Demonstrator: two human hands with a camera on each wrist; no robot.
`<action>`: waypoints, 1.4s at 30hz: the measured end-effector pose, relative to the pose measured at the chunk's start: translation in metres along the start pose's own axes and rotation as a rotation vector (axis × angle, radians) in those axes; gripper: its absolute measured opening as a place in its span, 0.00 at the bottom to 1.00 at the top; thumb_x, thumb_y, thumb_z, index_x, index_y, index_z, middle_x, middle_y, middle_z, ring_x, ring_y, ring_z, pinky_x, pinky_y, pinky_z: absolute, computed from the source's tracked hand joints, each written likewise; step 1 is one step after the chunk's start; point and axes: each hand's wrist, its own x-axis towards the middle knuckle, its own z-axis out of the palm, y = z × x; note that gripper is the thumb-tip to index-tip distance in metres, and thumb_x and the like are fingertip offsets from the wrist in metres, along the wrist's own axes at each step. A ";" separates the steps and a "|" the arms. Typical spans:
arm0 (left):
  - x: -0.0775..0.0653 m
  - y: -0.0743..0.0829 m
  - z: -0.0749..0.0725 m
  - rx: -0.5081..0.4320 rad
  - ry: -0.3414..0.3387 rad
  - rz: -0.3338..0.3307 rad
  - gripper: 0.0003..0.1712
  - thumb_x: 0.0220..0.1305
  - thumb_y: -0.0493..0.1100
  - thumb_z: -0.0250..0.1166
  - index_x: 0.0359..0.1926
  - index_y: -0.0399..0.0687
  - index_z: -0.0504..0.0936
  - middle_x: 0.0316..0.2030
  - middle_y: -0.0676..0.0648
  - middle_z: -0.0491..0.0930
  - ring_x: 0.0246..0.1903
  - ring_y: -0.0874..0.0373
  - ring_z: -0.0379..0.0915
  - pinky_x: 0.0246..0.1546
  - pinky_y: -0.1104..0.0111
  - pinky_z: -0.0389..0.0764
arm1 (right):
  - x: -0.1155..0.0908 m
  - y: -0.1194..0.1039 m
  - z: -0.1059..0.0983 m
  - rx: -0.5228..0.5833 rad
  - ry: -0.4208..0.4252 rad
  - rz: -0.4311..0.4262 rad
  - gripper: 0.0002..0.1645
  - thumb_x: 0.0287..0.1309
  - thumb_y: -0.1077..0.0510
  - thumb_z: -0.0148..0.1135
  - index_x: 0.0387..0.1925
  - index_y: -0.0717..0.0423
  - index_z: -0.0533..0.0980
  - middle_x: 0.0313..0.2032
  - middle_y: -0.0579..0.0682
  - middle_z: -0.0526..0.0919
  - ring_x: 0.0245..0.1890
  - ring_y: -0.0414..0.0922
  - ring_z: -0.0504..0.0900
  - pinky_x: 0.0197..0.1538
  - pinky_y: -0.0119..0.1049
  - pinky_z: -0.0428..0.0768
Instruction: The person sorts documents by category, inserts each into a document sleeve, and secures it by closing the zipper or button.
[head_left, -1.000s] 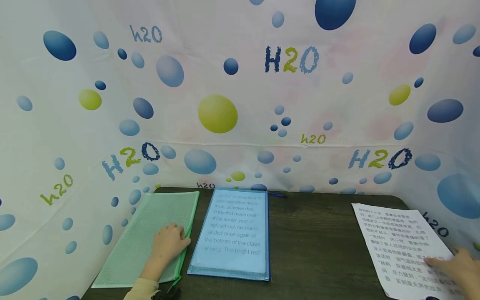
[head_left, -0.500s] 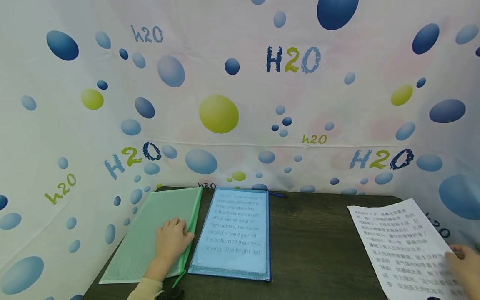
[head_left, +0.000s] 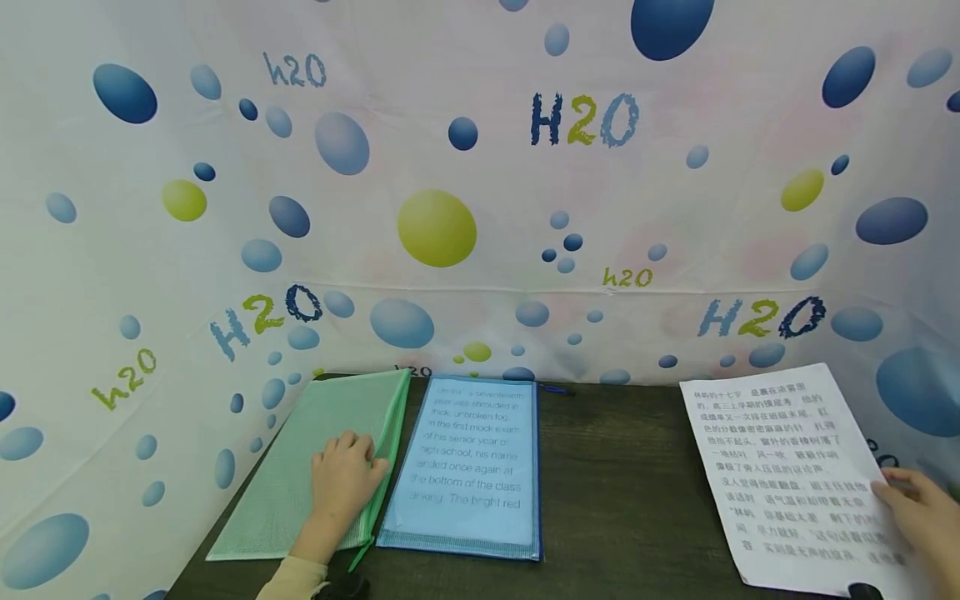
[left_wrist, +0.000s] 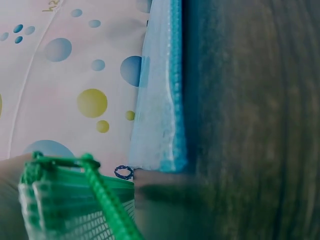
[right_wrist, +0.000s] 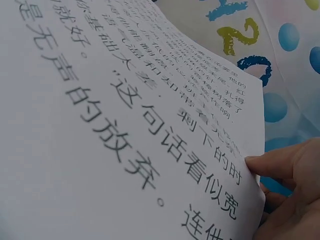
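My left hand point(head_left: 345, 483) lies over the right side of a green mesh zip folder point(head_left: 262, 492), fingers bent on top and thumb gripping at its parted right edge. A green zip end point(left_wrist: 107, 200) hangs close up in the left wrist view, with part of the hand behind it. At the far right, my right hand point(head_left: 922, 517) pinches the right edge of a white sheet of paper point(head_left: 780, 475) printed with Chinese text. The right wrist view shows the thumb point(right_wrist: 272, 162) on the printed face and fingers behind. The raised sheet tilts towards me.
A blue zip folder point(head_left: 457, 533) with an English text page inside lies in the middle of the dark wooden table point(head_left: 622, 492). Behind its top right corner is a small blue pull point(head_left: 555, 389). A patterned cloth point(head_left: 480, 192) encloses the table's back and sides.
My right hand went from touching the sheet's face to pinching its right edge, and the sheet rose and shifted left. The green folder slid slightly right with my left hand, its right edge parting wider.
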 end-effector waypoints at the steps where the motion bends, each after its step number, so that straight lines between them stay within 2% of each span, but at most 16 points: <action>1: 0.000 0.000 0.000 -0.005 0.006 0.001 0.17 0.44 0.38 0.68 0.17 0.52 0.65 0.26 0.48 0.72 0.24 0.54 0.59 0.26 0.62 0.57 | -0.001 -0.001 0.001 0.010 0.001 -0.021 0.31 0.74 0.60 0.39 0.72 0.68 0.48 0.55 0.77 0.61 0.18 0.45 0.75 0.24 0.42 0.79; 3: 0.000 0.000 0.001 -0.013 0.019 -0.001 0.17 0.44 0.38 0.68 0.17 0.52 0.66 0.26 0.48 0.72 0.24 0.54 0.59 0.26 0.62 0.56 | -0.003 -0.004 0.003 0.037 0.000 -0.058 0.30 0.73 0.59 0.41 0.70 0.69 0.51 0.53 0.76 0.63 0.18 0.42 0.75 0.24 0.40 0.80; 5: 0.000 -0.001 0.001 -0.026 0.015 -0.009 0.17 0.45 0.39 0.69 0.17 0.52 0.66 0.26 0.48 0.72 0.24 0.55 0.59 0.26 0.63 0.56 | -0.006 -0.007 0.004 0.070 0.000 -0.099 0.28 0.72 0.57 0.43 0.67 0.67 0.56 0.46 0.70 0.68 0.18 0.38 0.75 0.24 0.38 0.80; 7: 0.000 -0.002 0.001 -0.041 0.007 -0.019 0.16 0.46 0.39 0.69 0.18 0.52 0.67 0.25 0.49 0.71 0.24 0.55 0.58 0.27 0.63 0.56 | -0.008 -0.010 0.005 0.086 -0.008 -0.131 0.23 0.72 0.54 0.44 0.65 0.55 0.63 0.38 0.59 0.72 0.18 0.37 0.75 0.25 0.37 0.80; 8: 0.001 -0.002 0.001 -0.052 0.002 -0.026 0.16 0.46 0.39 0.69 0.18 0.52 0.67 0.25 0.49 0.70 0.24 0.55 0.58 0.27 0.63 0.56 | -0.009 -0.012 0.006 0.093 -0.014 -0.148 0.23 0.72 0.53 0.45 0.65 0.53 0.62 0.36 0.54 0.72 0.19 0.36 0.76 0.25 0.37 0.80; 11: 0.002 -0.004 0.001 -0.092 -0.006 -0.048 0.14 0.47 0.40 0.68 0.19 0.52 0.68 0.24 0.50 0.69 0.24 0.55 0.58 0.27 0.63 0.56 | -0.014 -0.018 0.009 0.115 -0.048 -0.188 0.19 0.72 0.50 0.45 0.62 0.36 0.62 0.30 0.39 0.70 0.21 0.36 0.77 0.27 0.37 0.80; 14: 0.004 -0.006 0.001 -0.133 -0.009 -0.074 0.13 0.47 0.40 0.68 0.19 0.52 0.70 0.24 0.50 0.70 0.24 0.54 0.60 0.27 0.62 0.58 | -0.019 -0.027 0.014 0.155 -0.088 -0.209 0.16 0.72 0.48 0.46 0.58 0.29 0.62 0.29 0.31 0.69 0.23 0.34 0.77 0.28 0.35 0.79; 16: 0.004 -0.007 0.001 -0.148 -0.008 -0.085 0.13 0.47 0.41 0.69 0.19 0.52 0.70 0.24 0.50 0.71 0.25 0.54 0.61 0.26 0.62 0.59 | -0.024 -0.033 0.018 0.194 -0.114 -0.199 0.12 0.72 0.48 0.47 0.49 0.23 0.61 0.28 0.27 0.68 0.24 0.33 0.76 0.30 0.33 0.78; 21: 0.005 -0.011 0.001 -0.171 0.006 -0.089 0.14 0.46 0.40 0.70 0.18 0.51 0.70 0.24 0.49 0.72 0.24 0.54 0.62 0.26 0.63 0.59 | -0.038 -0.048 0.028 0.278 -0.177 -0.195 0.10 0.71 0.49 0.47 0.44 0.23 0.62 0.28 0.26 0.69 0.26 0.33 0.75 0.32 0.31 0.76; 33: 0.010 -0.017 -0.004 -0.203 0.014 -0.069 0.12 0.45 0.37 0.71 0.19 0.50 0.74 0.25 0.47 0.74 0.24 0.53 0.64 0.24 0.60 0.62 | -0.071 -0.075 0.060 0.413 -0.288 -0.179 0.06 0.71 0.48 0.50 0.46 0.30 0.65 0.33 0.29 0.71 0.30 0.32 0.76 0.34 0.29 0.76; 38: 0.011 -0.018 -0.004 -0.201 -0.013 -0.080 0.10 0.47 0.36 0.70 0.20 0.50 0.76 0.27 0.48 0.76 0.25 0.53 0.66 0.25 0.59 0.64 | -0.085 -0.080 0.073 0.432 -0.349 -0.223 0.07 0.71 0.47 0.51 0.48 0.35 0.65 0.35 0.32 0.71 0.32 0.32 0.75 0.36 0.28 0.76; 42: 0.012 -0.020 -0.005 -0.228 -0.045 -0.109 0.06 0.49 0.36 0.69 0.23 0.48 0.79 0.28 0.48 0.77 0.27 0.52 0.69 0.27 0.58 0.66 | -0.095 -0.084 0.083 0.452 -0.429 -0.269 0.08 0.72 0.49 0.49 0.50 0.40 0.65 0.35 0.33 0.72 0.34 0.32 0.75 0.38 0.27 0.76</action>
